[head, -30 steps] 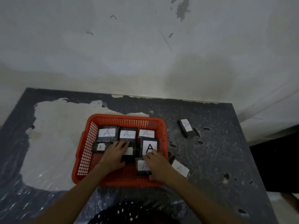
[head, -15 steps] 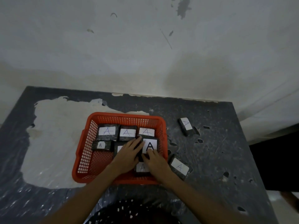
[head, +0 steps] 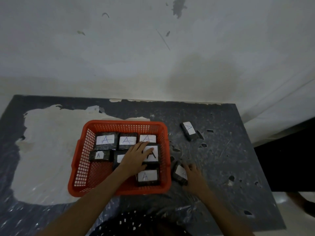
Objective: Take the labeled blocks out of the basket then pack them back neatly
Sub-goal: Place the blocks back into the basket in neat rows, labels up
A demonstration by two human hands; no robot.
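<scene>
An orange mesh basket sits on the dark table and holds several black blocks with white "A" labels. My left hand lies flat inside it, fingers spread over the middle blocks and partly covering the big-lettered block. A single block lies at the basket's near right corner. Outside the basket's right wall, my right hand closes around a labeled block on the table. Another labeled block lies alone farther back on the right.
The table is dark and pitted, with a large pale patch left of the basket. A stained white wall rises behind it. The table's right edge drops to a dark gap.
My right hand left the basket and moved right onto the block lying outside it. My left hand slid right and back across the middle blocks, uncovering the block at the near right corner.
</scene>
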